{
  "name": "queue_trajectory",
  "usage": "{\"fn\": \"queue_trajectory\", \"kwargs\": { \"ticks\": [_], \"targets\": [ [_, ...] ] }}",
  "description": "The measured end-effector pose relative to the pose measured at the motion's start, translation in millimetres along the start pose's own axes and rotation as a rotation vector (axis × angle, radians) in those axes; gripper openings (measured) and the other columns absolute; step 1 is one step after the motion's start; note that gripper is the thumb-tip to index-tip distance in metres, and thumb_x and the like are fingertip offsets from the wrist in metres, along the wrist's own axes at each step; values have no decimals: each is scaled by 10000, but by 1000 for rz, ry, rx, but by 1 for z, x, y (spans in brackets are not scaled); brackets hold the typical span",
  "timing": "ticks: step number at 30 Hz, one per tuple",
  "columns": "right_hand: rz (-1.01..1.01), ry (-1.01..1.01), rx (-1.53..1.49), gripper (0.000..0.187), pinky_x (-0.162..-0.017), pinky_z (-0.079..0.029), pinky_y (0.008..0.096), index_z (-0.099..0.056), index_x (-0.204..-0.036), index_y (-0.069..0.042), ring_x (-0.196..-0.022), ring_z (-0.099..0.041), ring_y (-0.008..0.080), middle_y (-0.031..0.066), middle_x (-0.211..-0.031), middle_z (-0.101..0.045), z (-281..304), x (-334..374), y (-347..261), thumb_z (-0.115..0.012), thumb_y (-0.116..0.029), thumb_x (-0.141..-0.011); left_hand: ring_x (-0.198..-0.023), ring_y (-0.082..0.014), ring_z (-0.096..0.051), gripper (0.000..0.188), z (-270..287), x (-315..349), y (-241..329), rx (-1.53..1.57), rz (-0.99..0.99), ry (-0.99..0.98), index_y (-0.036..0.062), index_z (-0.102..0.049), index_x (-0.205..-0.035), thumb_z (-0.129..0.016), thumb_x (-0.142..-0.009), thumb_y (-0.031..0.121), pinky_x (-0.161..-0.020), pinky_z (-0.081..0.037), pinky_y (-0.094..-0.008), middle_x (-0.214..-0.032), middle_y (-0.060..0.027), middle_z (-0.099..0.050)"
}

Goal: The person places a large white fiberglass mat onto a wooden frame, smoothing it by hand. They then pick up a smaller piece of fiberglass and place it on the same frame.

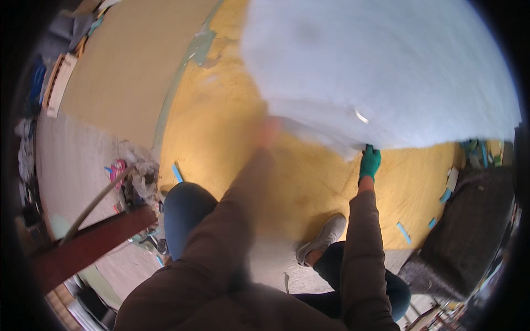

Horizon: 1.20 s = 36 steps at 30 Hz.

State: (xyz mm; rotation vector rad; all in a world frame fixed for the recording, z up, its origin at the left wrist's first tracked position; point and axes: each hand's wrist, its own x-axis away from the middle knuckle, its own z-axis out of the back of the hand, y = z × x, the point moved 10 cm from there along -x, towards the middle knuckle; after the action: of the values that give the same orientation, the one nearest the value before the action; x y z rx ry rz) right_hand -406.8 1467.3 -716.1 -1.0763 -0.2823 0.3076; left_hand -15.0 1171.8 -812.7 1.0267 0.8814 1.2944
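Observation:
A large white sheet of soft, fluffy-looking material (375, 60) spreads over the yellow board (320, 187) in front of me. My right hand (371, 161), in a green glove, has its fingers closed on the sheet's near edge. My left hand (269, 132) reaches to the sheet's near left corner. Motion smears it, so its fingers and any hold on the sheet are not clear. A small pale curved mark (361, 116) shows on the sheet, a little beyond my right hand.
A tan board (127, 71) lies at the far left. Blue strips (404, 233) lie on the yellow surface. A dark, rough-textured block (464, 231) stands at right. A dark red beam (94, 248) and crumpled clear plastic (143, 179) are at left. My shoe (323, 240) rests near the yellow board's edge.

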Motion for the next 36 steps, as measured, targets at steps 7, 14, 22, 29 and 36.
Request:
{"fn": "queue_trajectory", "kwargs": {
  "ticks": [7,14,22,29,36],
  "targets": [
    [-229,-18,30,402,-641,-550,357,-692,-1381,-32,-792,-777,231,105,-1243,-761,31,10,10,-673,-290,-1073,-1343,-450,-603,446,-67,21,25,326,123,-9,-3,-606,-1414,-583,-1076,288,-1138,-473,-494,-1413,-285,-651],
    [-349,-65,-142,397,-685,-566,438,-604,-1443,-127,-922,-812,292,68,-1382,-683,27,0,3,-652,-304,-1091,-1325,-463,-616,477,-72,22,30,298,183,-24,-12,-611,-1362,-632,-1067,363,-1101,-487,-488,-1389,-298,-656],
    [-302,-11,-134,372,-641,-539,391,-603,-1430,-111,-887,-787,276,71,-1313,-693,42,14,-11,-644,-245,-1085,-1288,-381,-662,514,-59,20,54,438,219,-2,-27,-629,-1312,-701,-1035,399,-1058,-516,-454,-1338,-247,-706],
    [-333,80,-195,407,-624,-577,433,-588,-1459,-105,-855,-809,322,102,-1277,-718,45,23,9,-655,-266,-1091,-1263,-356,-672,473,-60,10,44,407,197,-46,-18,-641,-1321,-693,-1026,349,-1051,-523,-446,-1324,-225,-715],
    [-281,-64,-334,401,-816,-620,463,-646,-1410,-160,-1091,-743,253,41,-1268,-734,-19,-46,20,-633,-408,-1096,-1238,-331,-681,438,-68,-12,33,391,197,-131,-8,-652,-1329,-684,-1018,299,-1045,-530,-438,-1309,-204,-723]
  ]
}}
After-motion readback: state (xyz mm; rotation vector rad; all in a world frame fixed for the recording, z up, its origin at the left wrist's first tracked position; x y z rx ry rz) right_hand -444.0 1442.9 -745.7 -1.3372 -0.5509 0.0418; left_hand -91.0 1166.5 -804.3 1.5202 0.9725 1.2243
